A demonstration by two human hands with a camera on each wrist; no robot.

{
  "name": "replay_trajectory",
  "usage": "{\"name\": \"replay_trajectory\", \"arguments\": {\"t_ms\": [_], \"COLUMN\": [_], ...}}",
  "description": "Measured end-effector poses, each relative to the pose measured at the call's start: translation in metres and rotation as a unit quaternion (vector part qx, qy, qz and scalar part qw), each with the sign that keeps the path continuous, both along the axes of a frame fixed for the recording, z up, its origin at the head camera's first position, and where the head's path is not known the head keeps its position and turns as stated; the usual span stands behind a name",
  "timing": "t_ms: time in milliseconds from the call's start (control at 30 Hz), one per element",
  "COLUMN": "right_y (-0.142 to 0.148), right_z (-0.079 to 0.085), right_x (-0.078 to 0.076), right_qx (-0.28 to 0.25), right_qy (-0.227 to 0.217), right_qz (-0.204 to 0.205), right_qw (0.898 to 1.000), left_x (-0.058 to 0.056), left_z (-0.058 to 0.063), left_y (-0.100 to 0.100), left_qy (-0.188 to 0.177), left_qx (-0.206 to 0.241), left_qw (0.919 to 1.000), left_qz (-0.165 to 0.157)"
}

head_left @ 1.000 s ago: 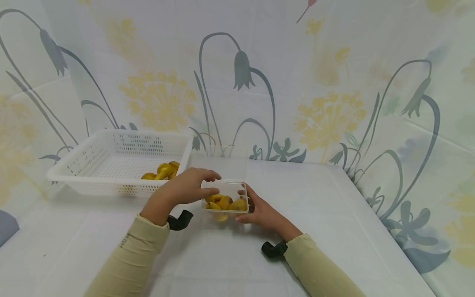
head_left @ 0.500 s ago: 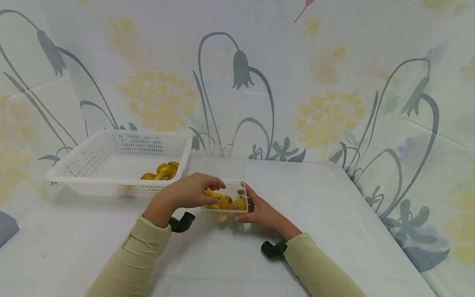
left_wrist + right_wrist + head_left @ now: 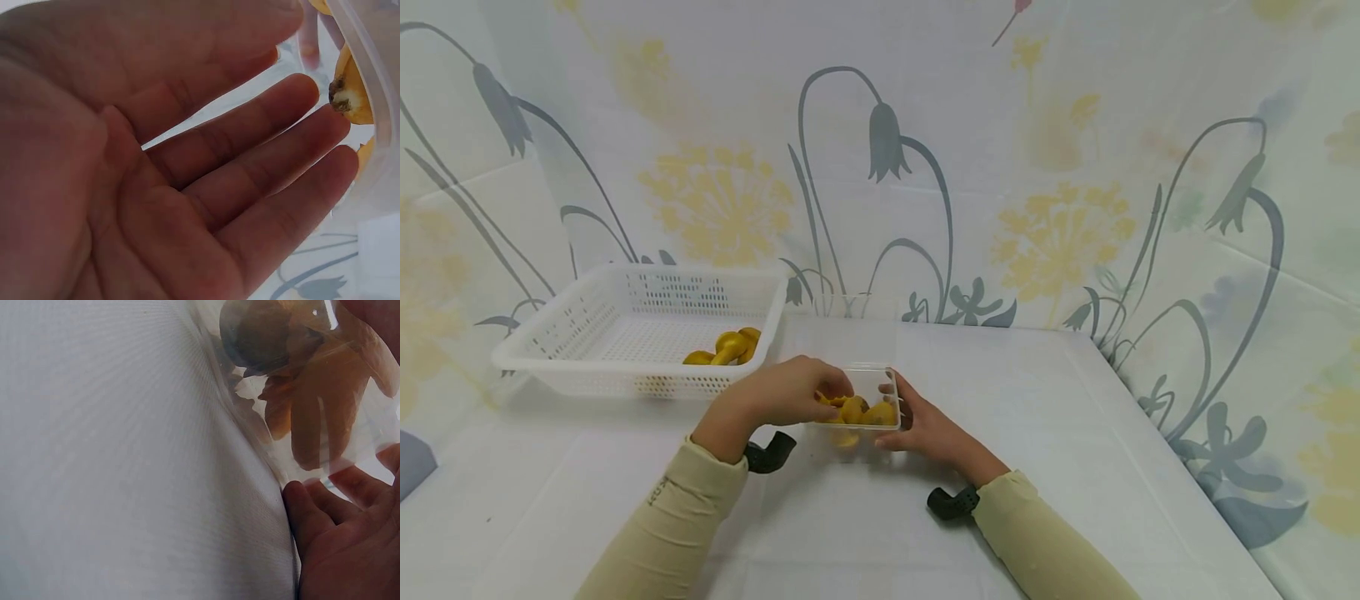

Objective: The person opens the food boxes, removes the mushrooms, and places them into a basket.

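A clear plastic box (image 3: 880,428) stands at the middle of the table, holding several yellow mushrooms (image 3: 855,410). My right hand (image 3: 928,429) holds its right side, thumb at the front corner and fingers round the far side. In the right wrist view, the fingertips (image 3: 306,503) lie against the clear wall. My left hand (image 3: 790,390) reaches over the left rim, its fingertips down among the mushrooms. The left wrist view has these fingers nearly straight, tips beside a mushroom (image 3: 353,94) with a dark stem end; the palm holds nothing.
A white perforated basket (image 3: 602,364) stands to the left, with several yellow mushrooms (image 3: 730,346) in its near right corner. Behind the box rises a faint transparent panel like an open lid (image 3: 850,333). A flower-printed cloth (image 3: 1052,125) hangs at the back of the table.
My left hand has moved right and down, from beside the box's left rim into the box. The right hand keeps its hold, and the box has stayed in place.
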State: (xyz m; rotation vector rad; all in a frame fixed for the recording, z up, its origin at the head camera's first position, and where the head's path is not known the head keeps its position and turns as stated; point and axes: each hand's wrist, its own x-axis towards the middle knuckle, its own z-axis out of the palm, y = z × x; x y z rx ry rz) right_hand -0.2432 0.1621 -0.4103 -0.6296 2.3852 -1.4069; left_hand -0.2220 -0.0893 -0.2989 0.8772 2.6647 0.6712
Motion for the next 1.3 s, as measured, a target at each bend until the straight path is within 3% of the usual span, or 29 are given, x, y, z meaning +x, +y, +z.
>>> {"name": "replay_trajectory", "arguments": {"t_ms": [400, 933, 1300], "right_y": [-0.001, -0.001, -0.001], "right_z": [0.001, 0.002, 0.002], "right_x": [0.000, 0.002, 0.002], "right_qx": [0.001, 0.001, -0.007], "right_qy": [-0.002, 0.003, -0.001], "right_qz": [-0.001, 0.000, 0.004], "right_qw": [1.000, 1.000, 1.000], "left_x": [-0.002, 0.000, 0.001], "left_z": [-0.004, -0.007, -0.011], "left_y": [0.001, 0.008, 0.012], "left_qy": [0.018, 0.029, 0.053], "left_qx": [-0.005, -0.037, -0.038], "left_qw": [0.9993, 0.9988, 0.9975], "left_qz": [-0.032, -0.014, -0.026]}}
